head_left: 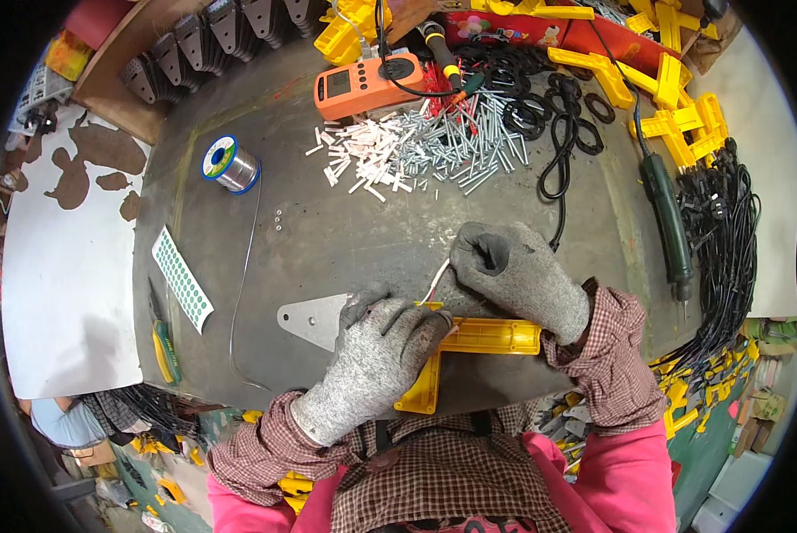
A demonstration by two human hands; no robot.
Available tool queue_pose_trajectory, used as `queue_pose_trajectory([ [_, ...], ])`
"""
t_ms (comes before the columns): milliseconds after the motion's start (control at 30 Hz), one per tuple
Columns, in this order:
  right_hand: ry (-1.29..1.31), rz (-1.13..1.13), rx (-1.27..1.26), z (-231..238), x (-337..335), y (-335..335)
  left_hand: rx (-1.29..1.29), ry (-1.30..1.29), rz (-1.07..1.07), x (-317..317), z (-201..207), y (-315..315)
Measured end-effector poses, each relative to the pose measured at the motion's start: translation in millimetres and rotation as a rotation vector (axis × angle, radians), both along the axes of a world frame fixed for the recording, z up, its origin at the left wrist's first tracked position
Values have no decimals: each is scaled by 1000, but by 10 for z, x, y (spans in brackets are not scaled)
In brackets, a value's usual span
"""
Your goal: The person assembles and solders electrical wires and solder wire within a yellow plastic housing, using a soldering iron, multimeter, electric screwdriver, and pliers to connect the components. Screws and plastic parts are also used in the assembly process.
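My left hand (376,351), in a grey knit glove, is closed over a yellow T-shaped plastic housing (492,337) at the table's near edge. A flat triangular metal plate (311,320) with holes sticks out to the left from under its fingers; whether it is joined to the housing is hidden. My right hand (518,271), gloved too, is curled with thumb and fingers together just above the housing. Pinched there is a thin wire pair (435,281), white with some red, running down to the housing. A black power cord (559,213) passes behind the right hand.
Metal screws (478,147) and pale sleeves (363,151) lie heaped beyond my hands, near an orange meter (367,86). A solder spool (231,165), a green dotted sticker sheet (182,277) and pliers (164,346) lie left. An electric screwdriver (668,222) and bundled black cords (727,240) lie right.
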State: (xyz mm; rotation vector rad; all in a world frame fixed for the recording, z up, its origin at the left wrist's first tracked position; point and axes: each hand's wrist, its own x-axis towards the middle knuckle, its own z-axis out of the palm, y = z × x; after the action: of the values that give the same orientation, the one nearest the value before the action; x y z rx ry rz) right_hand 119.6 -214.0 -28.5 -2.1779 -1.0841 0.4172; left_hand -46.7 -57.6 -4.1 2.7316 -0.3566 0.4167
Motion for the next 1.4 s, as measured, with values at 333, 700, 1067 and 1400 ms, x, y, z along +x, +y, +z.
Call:
queue_pose_trajectory([
  [333, -554, -14, 151, 511, 1401, 231, -52, 56, 30, -217, -38, 278],
  [700, -803, 307, -238, 624, 1991, 466, -35, -20, 189, -259, -158, 183],
  [1067, -145, 157, -86, 1240, 234, 30, 4, -80, 116, -347, -211, 259],
  [1400, 47, 196, 336, 619, -341, 224, -4, -122, 37, -361, -331, 248],
])
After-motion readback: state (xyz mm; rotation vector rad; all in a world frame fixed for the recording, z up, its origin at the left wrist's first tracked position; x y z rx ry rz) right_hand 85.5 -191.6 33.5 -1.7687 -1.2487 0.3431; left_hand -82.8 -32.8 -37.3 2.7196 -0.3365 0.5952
